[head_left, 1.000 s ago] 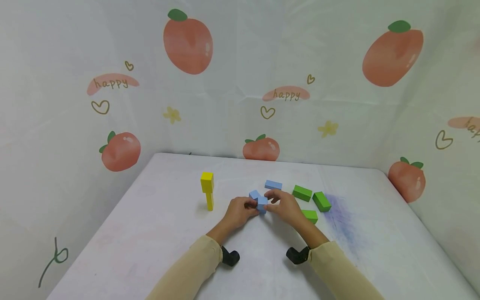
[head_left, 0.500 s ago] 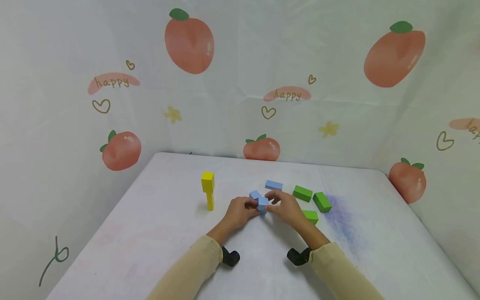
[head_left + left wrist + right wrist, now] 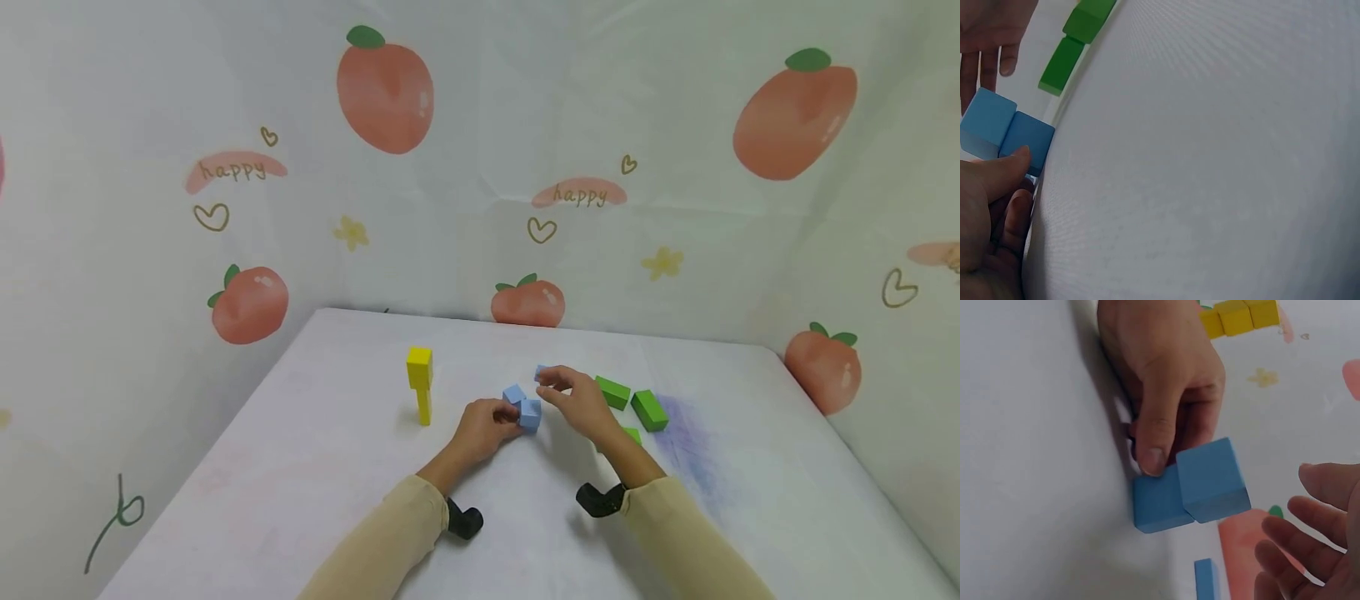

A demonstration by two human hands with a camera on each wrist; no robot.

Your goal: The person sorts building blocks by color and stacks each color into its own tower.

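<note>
Two blue blocks stand one on the other, the upper block (image 3: 1213, 480) sitting slightly off the lower block (image 3: 1161, 503). My left hand (image 3: 486, 429) pinches the lower one, its thumb (image 3: 1155, 440) flat against the near side; its other fingers are partly hidden. Another blue block (image 3: 513, 394) lies just behind the stack in the head view. My right hand (image 3: 581, 404) hovers to the right of the stack, apart from it, with loosely bent fingers and nothing held. Beyond its fingertips, a flat blue block (image 3: 540, 372) is mostly covered by the hand.
A yellow block tower (image 3: 420, 368) stands left of my hands, wider at the top than below. Several green blocks lie to the right: one (image 3: 612, 392) behind my right hand, another (image 3: 649, 410) farther right, a third (image 3: 633, 435) partly behind the wrist. A patterned cloth hangs behind the table.
My right hand has come off the upper blue block and moved back and to the right, over the flat blue block. The left hand stays at the stack. The view has shifted slightly.
</note>
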